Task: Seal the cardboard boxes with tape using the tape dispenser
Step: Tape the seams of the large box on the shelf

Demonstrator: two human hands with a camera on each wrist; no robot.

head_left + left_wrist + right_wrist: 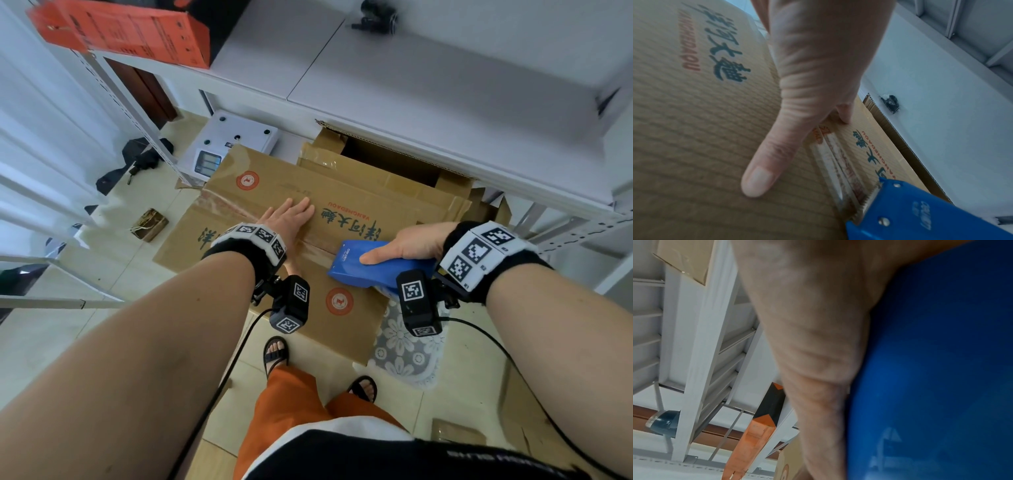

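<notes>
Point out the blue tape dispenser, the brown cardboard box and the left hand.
blue tape dispenser [356,262]: head view, top of its body.
brown cardboard box [274,181]: head view, far flap.
left hand [287,219]: head view, back of hand.

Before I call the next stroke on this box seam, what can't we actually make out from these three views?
- Tape roll: hidden inside the blue tape dispenser in all views; tape left unknown.
- Right hand fingers: head view shows only the thumb; right wrist view is blurred palm and blue casing.
- Seam under the left hand: covered by the palm.
- Cardboard box near end: hidden by wrist cameras and forearms.
- Open box under the shelf: contents hidden.
</notes>
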